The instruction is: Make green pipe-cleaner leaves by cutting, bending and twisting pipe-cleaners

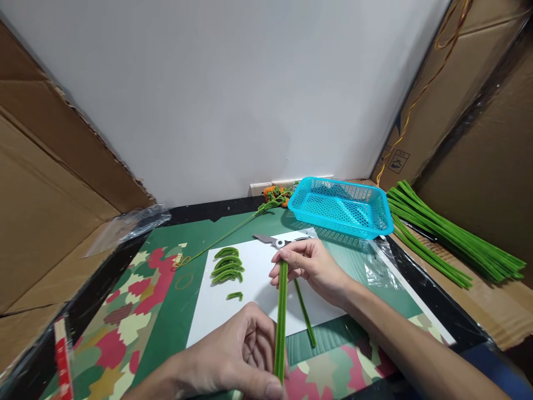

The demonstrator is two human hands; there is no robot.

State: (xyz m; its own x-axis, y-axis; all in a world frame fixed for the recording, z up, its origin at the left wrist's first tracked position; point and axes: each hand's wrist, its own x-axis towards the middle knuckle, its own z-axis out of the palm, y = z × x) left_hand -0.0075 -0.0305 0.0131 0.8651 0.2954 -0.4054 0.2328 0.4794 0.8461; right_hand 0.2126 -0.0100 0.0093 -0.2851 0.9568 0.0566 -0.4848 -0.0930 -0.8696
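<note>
Several green fuzzy stems (282, 316) are held side by side, running upright between my hands. My left hand (245, 355) pinches their lower end near the bottom edge, thumb in front. At the upper end, my right hand (306, 264) grips them between thumb and fingers. Another green stem (305, 314) slants below my right hand, over the white paper (254, 289). Left of my hands lie several curved green pieces (227, 266) and a smaller bent piece (234, 295). Grey-bladed scissors (268, 241) rest just beyond my right hand, which partly hides them.
A blue basket (341, 210) stands at the back right, beside an orange and green fuzzy flower (277, 195) with a long stem. A large bundle of green stems (453, 233) lies at the right. Cardboard walls (54, 178) flank the table; loose plastic film (129, 225) lies back left.
</note>
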